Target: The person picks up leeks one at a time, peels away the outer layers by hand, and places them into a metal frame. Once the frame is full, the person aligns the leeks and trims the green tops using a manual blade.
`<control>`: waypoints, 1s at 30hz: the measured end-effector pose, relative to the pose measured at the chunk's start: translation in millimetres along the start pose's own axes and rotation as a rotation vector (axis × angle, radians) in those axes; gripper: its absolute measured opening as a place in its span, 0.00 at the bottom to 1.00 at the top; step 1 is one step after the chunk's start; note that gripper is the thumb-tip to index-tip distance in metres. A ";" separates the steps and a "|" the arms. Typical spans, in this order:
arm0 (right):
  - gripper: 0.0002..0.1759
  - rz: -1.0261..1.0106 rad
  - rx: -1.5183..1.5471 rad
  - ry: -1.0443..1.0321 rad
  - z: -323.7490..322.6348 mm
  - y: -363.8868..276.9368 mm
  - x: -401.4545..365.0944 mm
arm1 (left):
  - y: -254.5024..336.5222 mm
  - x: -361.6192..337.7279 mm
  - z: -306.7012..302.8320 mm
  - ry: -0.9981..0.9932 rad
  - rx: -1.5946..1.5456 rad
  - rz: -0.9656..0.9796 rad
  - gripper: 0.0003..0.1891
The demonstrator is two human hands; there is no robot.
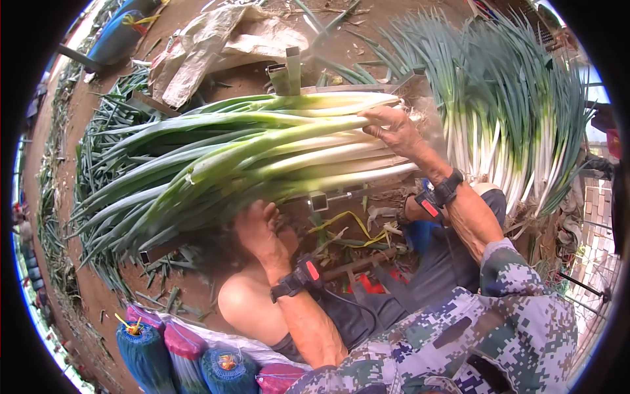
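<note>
A thick pile of long green onions (275, 154) lies sideways across a metal rack in front of me, white ends to the right and green leaves to the left. My right hand (397, 131) is closed at the white end of a green onion on top of the pile. Below the pile's near edge, my left hand (259, 230) has its fingers loosely curled and slightly blurred, with nothing visible in them. A metal upright (285, 77) of the rack rises at the pile's far side.
More green onions (499, 111) stand bunched at the right. A crumpled woven sack (223, 43) lies at the back. Cut leaves (118, 92) litter the ground at left. Rolls of blue netting (230, 371) are at the lower left, and yellow strapping (357, 226) lies below the rack.
</note>
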State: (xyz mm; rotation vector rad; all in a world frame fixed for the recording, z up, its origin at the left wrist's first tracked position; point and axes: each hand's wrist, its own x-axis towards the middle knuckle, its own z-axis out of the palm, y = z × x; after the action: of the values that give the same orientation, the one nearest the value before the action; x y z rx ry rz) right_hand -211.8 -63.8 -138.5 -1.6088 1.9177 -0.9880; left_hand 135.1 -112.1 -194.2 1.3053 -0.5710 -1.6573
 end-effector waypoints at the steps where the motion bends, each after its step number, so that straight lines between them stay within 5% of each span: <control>1: 0.19 0.039 0.045 -0.009 1.3 4.6 3.3 | 1.4 0.7 -0.4 0.002 0.020 -0.010 0.23; 3: 0.19 0.141 0.113 -0.043 4.2 10.6 6.9 | 5.5 -5.7 -3.8 0.020 0.100 -0.031 0.20; 7: 0.18 0.065 -0.432 -0.062 26.0 75.2 14.4 | 9.3 -8.8 11.1 0.013 0.260 0.182 0.11; 11: 0.16 -0.021 -0.678 0.337 44.9 37.1 9.1 | 51.0 14.9 59.3 -0.157 0.980 0.888 0.07; 13: 0.17 -0.046 -0.510 0.287 42.8 17.2 3.5 | 60.7 45.8 80.7 -0.294 1.437 1.181 0.13; 18: 0.19 -0.021 -0.483 0.079 66.7 3.1 -39.6 | 55.4 84.6 88.8 -0.479 1.706 1.032 0.22; 24: 0.21 0.043 -0.509 0.160 67.3 -8.7 -52.9 | 80.9 81.2 103.7 -0.370 1.742 1.155 0.17; 30: 0.28 -0.143 -0.431 0.434 40.8 -39.7 -28.4 | 123.3 63.5 103.5 -0.225 1.690 1.347 0.15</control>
State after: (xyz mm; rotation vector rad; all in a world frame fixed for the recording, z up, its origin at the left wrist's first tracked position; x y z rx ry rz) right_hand -150.1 -48.6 -137.8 -1.9074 2.4691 -1.1071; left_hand 84.3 -243.1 -93.2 1.0486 -2.5324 0.1393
